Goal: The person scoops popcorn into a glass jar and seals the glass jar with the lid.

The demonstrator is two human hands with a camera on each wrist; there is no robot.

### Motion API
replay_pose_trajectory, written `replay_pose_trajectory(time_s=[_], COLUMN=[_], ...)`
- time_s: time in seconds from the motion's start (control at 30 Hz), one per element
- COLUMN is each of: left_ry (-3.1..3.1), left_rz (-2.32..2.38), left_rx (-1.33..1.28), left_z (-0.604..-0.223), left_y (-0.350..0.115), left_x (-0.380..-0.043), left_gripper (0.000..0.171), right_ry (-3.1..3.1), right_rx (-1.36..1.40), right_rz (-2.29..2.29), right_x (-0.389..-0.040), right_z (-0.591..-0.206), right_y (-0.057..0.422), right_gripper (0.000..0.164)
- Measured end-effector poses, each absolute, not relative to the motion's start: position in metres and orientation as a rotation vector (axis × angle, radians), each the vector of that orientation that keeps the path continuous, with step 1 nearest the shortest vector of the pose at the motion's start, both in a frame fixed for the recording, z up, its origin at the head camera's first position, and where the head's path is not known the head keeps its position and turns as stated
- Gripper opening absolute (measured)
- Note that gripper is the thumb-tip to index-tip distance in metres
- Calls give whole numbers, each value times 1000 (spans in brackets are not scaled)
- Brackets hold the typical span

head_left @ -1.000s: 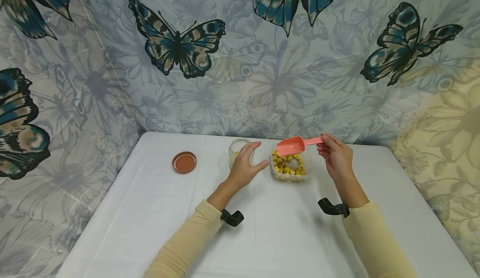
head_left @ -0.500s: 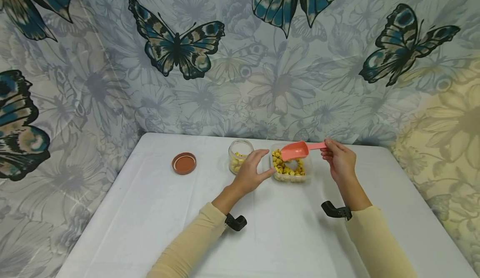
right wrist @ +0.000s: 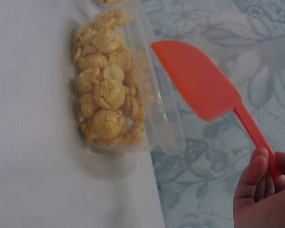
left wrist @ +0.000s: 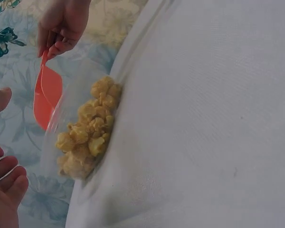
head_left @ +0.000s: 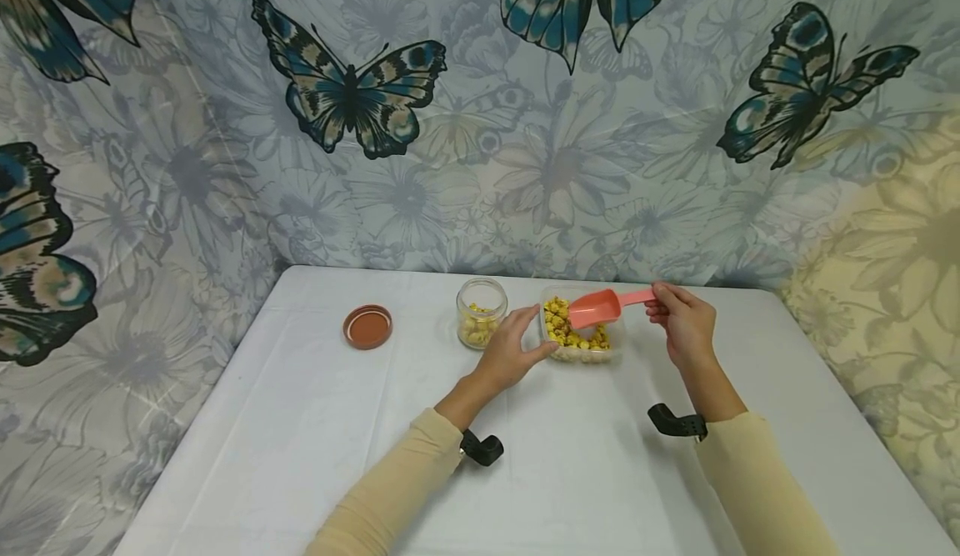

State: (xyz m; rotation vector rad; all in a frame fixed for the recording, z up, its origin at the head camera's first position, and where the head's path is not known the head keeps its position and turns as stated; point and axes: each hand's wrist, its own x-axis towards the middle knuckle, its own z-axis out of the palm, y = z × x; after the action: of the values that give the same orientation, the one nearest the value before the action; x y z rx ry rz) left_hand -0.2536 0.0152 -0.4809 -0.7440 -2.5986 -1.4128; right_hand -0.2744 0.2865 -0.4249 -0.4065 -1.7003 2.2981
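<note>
My right hand (head_left: 686, 327) pinches the handle of a coral-pink scoop (head_left: 596, 309), its bowl hanging over a clear plastic container (head_left: 583, 357). Yellow popcorn (left wrist: 92, 123) fills that container around its sides, with a bare patch in the middle. My left hand (head_left: 510, 356) has its fingers spread, thumb and fingertips right at the container's left edge in the head view. Seen from the right wrist, the scoop tilts beside the container's rim (right wrist: 166, 104). Just left of my left hand stands an uncapped glass jar (head_left: 481, 313) with some popcorn inside.
A brown round lid (head_left: 367, 327) lies on the white-covered table (head_left: 300, 423), left of the jar. Behind the table's back edge hangs a butterfly-patterned cloth (head_left: 420, 189). Each wrist wears a black band with a camera mount (head_left: 677, 421).
My left hand has moved right, from in front of the jar to the container's left edge. The scoop in my right hand has come slightly right and lower over the popcorn.
</note>
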Motion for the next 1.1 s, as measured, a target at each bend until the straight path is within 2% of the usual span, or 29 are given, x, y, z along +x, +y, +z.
replay_pose_trajectory(time_s=[0.13,0.3,0.47,0.53,0.67,0.7,0.87,1.1], left_ry=[-2657,-2716,-2730,-2735,-2757,-2762,-2774,-2780], left_rz=[-1376,-1346,-1331,-1332,-1328,-1327,-1327,-1326], left_rx=[-723,-692,-673,-656,-616,-609,-595,-574], left_z=[-484,-490,-495,-496,-497,-497,-499,-497], left_y=[17,21,27,29,31,31,34,38], left_x=[-255,-256,-259,-260,-260,-260,-262,-263], left_gripper=[68,69,70,69,69,69,67,64], right_ry=[-1746,-1813,-1866,-1892,-1975,-2011,-2235,-2327], right_rx=[-418,-461,-458,-446,-408,-400,-270,-51], right_rz=[2248,2171,2110,2084,1995,1954,1643,1204], right_x=[-275,-275,-274,-274,-273,-273,-272,-270], right_z=[-426,-427,-424,-423,-420,-419,-416,-410], right_y=[289,292,291,290,287,286,284,277], right_gripper=[11,4,8,3,4,6,37,28])
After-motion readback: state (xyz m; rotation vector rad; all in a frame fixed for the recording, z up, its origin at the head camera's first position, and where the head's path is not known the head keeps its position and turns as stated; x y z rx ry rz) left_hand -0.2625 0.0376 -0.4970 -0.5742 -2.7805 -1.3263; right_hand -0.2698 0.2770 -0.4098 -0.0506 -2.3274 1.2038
